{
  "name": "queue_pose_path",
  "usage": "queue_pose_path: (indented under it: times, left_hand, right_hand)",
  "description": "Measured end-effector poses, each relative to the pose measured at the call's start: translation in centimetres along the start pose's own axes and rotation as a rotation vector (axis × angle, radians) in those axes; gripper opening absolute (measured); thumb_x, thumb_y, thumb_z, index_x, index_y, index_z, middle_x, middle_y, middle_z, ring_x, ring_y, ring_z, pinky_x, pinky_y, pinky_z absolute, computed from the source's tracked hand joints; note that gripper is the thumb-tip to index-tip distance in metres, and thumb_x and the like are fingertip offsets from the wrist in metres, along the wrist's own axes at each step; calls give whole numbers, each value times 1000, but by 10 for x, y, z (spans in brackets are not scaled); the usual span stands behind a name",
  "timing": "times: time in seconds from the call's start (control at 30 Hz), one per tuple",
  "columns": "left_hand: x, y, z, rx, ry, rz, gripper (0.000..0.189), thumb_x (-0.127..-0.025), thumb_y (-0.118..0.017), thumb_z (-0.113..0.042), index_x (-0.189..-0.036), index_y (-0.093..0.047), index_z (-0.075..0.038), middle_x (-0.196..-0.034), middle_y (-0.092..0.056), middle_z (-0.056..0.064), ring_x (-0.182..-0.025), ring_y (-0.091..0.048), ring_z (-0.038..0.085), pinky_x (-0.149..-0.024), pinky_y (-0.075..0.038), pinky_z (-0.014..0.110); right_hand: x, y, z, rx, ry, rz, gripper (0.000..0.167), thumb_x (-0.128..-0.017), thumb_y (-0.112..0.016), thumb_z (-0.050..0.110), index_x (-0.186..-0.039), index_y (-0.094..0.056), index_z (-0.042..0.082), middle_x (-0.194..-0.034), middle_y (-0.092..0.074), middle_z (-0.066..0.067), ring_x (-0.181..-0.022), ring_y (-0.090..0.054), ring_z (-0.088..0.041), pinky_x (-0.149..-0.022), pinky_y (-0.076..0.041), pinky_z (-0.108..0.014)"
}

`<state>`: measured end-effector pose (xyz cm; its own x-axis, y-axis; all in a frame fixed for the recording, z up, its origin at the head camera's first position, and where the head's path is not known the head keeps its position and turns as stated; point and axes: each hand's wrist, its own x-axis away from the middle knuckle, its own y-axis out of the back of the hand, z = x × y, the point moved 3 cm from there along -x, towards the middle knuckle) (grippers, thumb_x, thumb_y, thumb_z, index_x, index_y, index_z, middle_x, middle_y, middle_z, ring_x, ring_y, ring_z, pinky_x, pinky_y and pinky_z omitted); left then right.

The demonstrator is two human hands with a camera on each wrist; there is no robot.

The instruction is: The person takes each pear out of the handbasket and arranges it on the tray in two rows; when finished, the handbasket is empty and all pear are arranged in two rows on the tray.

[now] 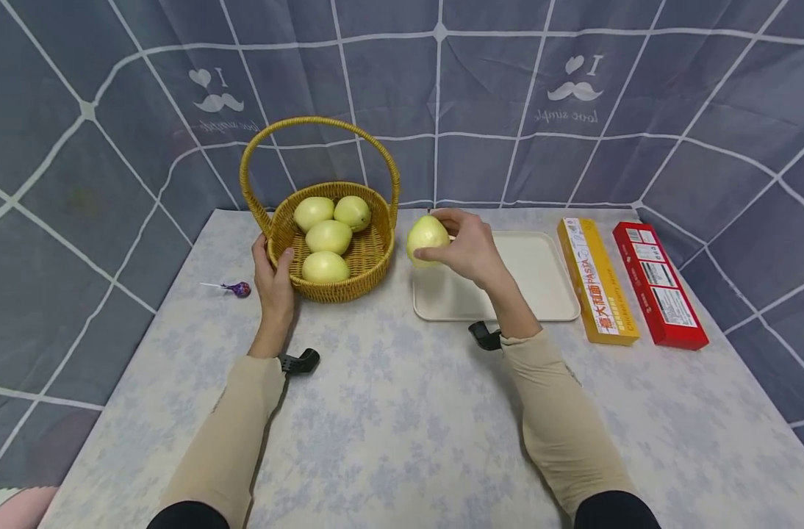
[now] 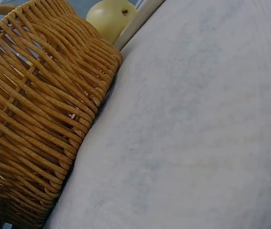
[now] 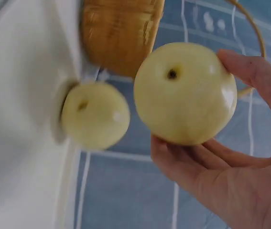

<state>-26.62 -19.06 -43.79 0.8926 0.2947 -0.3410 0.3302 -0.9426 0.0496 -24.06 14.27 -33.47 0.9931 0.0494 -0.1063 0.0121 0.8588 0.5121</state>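
Observation:
A woven basket (image 1: 369,253) with a tall handle stands at the back left of the table and holds several yellow-green fruits (image 1: 328,236). My left hand (image 1: 273,275) grips its front-left rim, thumb over the edge; the left wrist view shows only the basket wall (image 2: 35,109). My right hand (image 1: 471,250) holds one more yellow-green fruit (image 1: 427,235) (image 3: 185,93) in its fingertips above the left end of a white tray (image 1: 541,275). Another such fruit (image 3: 94,114) lies low at the tray's edge (image 3: 25,119), hidden under my hand in the head view.
A purple lollipop (image 1: 237,289) lies left of the basket. A yellow pasta box (image 1: 597,283) and a red box (image 1: 660,283) lie right of the tray. A grey checked curtain closes in the back and both sides of the table.

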Motion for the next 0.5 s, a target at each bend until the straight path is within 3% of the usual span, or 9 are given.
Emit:
queue_pose_path:
  times: [0.23, 0.4, 0.5]
  left_hand:
    - [-8, 2, 15, -18, 13, -5, 61, -103, -55, -33, -159, -41, -16, -153, -53, 13, -136, -53, 26, -104, -40, 26]
    - [-7, 2, 13, -16, 14, -1, 60, -104, -55, -32, -160, -40, -14, -153, -53, 13, -134, -53, 23, -103, -40, 24]
    - [-1, -1, -1, 0, 22, 1, 60, -103, -54, -27, -159, -40, -9, -154, -51, 20, -135, -52, 30, -103, -39, 23]
  right_hand:
    - [-13, 26, -38, 22, -82, -117, 77, -79, -92, 20, -146, -59, 1, -141, -67, -19, -131, -63, -33, -106, -51, -47]
    - [-21, 31, -73, 45, -177, -180, 75, -80, -92, 25, -144, -60, 0, -139, -67, -21, -128, -64, -35, -106, -50, -47]
    - [-24, 31, -91, 56, -206, -213, 74, -80, -92, 27, -142, -62, 1, -136, -68, -22, -127, -64, -36, -106, -51, -47]
